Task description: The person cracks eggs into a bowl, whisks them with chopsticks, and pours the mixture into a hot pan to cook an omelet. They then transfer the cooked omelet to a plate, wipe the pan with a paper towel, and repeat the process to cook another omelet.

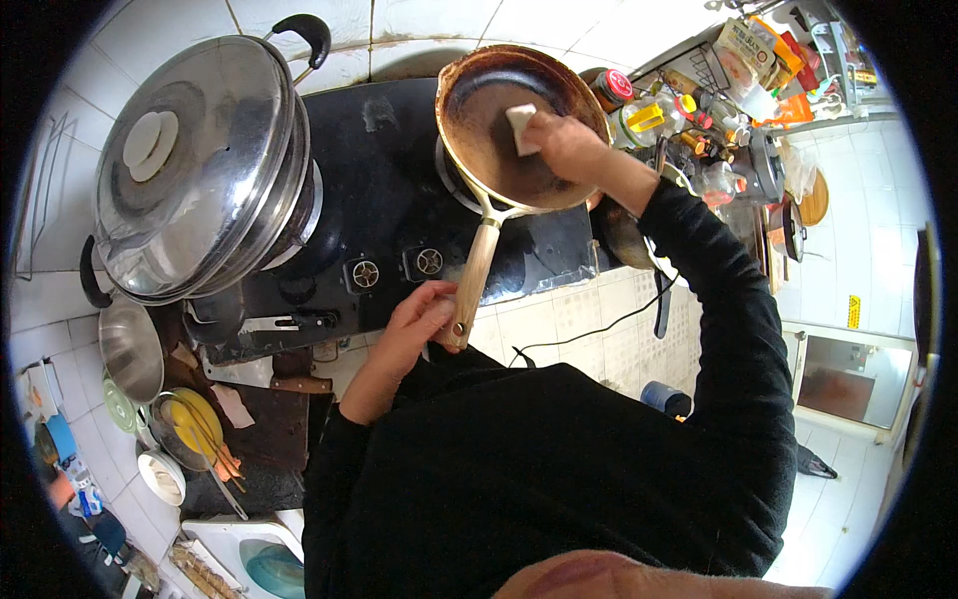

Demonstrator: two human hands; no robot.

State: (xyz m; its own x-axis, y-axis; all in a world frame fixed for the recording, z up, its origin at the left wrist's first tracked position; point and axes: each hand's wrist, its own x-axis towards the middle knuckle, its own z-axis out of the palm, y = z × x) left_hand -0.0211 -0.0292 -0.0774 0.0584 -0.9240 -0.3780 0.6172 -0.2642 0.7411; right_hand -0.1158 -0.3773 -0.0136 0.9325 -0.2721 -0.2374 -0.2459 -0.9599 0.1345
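Nearest, low in the frame, a black sleeve leads to the left hand [414, 324], fingers curled round the end of the frying pan's wooden handle [473, 280]. Upper centre, the right hand [569, 145] pinches a white pad [521, 128] against the frying pan [519, 125]; steadying the handle firmly should keep it from sliding on the stove [389, 210].

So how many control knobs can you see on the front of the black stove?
2. One knob sits left of centre on the stove front, and the other knob is just beside it to the right, near the pan handle. More may be hidden.
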